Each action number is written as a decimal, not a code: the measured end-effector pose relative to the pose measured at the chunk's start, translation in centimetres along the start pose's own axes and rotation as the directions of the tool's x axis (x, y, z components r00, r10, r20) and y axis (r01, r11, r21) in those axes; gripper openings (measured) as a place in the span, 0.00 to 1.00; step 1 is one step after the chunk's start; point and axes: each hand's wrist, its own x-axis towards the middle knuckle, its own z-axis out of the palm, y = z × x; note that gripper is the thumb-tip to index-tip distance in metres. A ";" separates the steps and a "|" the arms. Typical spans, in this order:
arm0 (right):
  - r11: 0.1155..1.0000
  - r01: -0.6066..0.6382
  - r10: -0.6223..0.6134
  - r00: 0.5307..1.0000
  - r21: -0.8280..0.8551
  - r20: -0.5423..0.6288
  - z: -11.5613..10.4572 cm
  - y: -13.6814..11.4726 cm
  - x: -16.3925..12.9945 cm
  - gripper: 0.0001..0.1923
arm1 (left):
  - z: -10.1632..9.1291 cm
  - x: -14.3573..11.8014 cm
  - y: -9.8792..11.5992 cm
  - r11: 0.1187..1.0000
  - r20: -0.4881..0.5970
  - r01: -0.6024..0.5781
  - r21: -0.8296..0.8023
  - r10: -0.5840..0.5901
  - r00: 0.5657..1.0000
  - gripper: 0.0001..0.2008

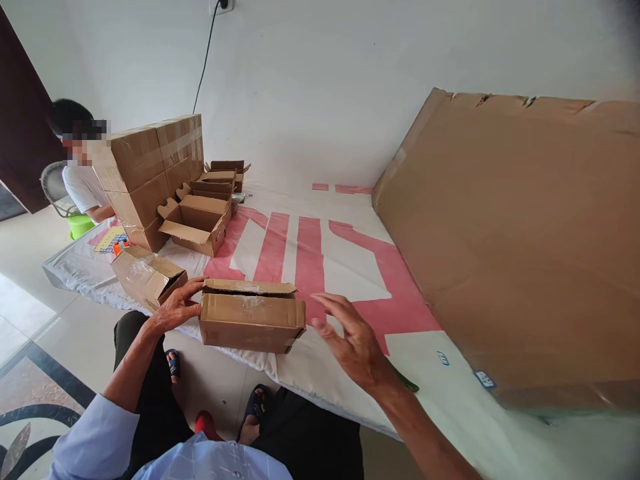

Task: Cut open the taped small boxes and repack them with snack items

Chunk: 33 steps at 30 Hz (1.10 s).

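In front of me a small cardboard box (250, 320) stands at the near edge of the cloth-covered table. Its top flaps are slightly parted, with clear tape on them. My left hand (175, 308) is at the box's left end, fingers stretched out and seemingly touching it. To the right, my right hand (353, 340) hovers with fingers apart, a small gap from the box's right end. A second cardboard box (143, 270), taped on top with its near end a little open, lies just beyond my left hand.
Several open cardboard boxes (195, 223) sit at the back left beside a stack of taped cartons (137, 160). A large carton (520, 247) fills the right. An orange tape dispenser (120, 247) lies left. A person (83, 187) sits beyond the stack.
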 end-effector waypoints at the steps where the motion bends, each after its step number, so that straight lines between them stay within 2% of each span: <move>1: 0.997 0.074 -0.074 0.997 -0.003 0.033 0.5 -1.2 0.9 0.24 | 0.0 -0.1 0.0 1.000 0.001 0.009 0.021 -0.009 1.000 0.32; 3: 0.981 0.191 -0.188 0.979 -0.027 0.077 1.1 -3.0 2.0 0.23 | -0.2 -0.2 -0.2 0.996 -0.009 0.034 0.080 -0.034 0.999 0.36; 6: 0.943 0.325 -0.320 0.944 -0.064 0.079 0.9 -4.7 2.1 0.12 | -0.4 -0.3 -0.8 0.992 0.002 0.063 0.109 -0.064 0.998 0.41; 9: 0.883 0.455 -0.451 0.890 -0.113 0.065 0.1 -5.8 0.6 0.05 | -0.5 -0.2 -1.3 0.995 0.039 0.065 0.079 -0.068 0.997 0.44; 13: 0.812 0.546 -0.539 0.837 -0.208 0.092 0.1 -6.2 -2.2 0.05 | -0.6 0.2 -1.4 0.991 0.077 0.077 0.113 -0.086 0.993 0.55; 16: 0.791 0.548 -0.545 0.833 -0.272 0.091 1.0 -5.8 -3.5 0.07 | -0.6 0.3 -1.1 0.990 0.114 0.083 0.117 -0.096 0.989 0.64; 19: 0.788 0.522 -0.524 0.847 -0.327 0.091 1.9 -5.5 -3.7 0.06 | -0.6 0.5 -0.7 0.982 0.118 0.109 0.156 -0.129 0.985 0.68; 22: 0.817 0.466 -0.436 0.885 -0.340 0.164 2.3 -5.9 -3.0 0.09 | -0.8 0.6 -0.4 0.966 0.113 0.109 0.235 -0.138 0.984 0.67; 24: 0.867 0.397 -0.343 0.914 -0.300 0.218 2.2 -6.3 -2.1 0.13 | -0.9 0.7 0.0 0.952 0.112 0.081 0.296 -0.119 0.987 0.65; 27: 0.927 0.302 -0.248 0.939 -0.223 0.239 1.7 -6.9 0.0 0.16 | -0.8 0.7 0.6 0.926 0.115 0.019 0.378 -0.068 0.991 0.63; 30: 0.919 0.333 -0.261 0.915 -0.209 0.308 1.6 -7.0 2.6 0.16 | -0.4 0.5 1.0 0.898 0.110 -0.026 0.438 -0.025 0.994 0.64; 33: 0.885 0.419 -0.281 0.830 -0.205 0.482 1.8 -6.8 4.7 0.15 | 0.2 0.4 1.0 0.884 0.100 -0.046 0.465 -0.001 0.995 0.68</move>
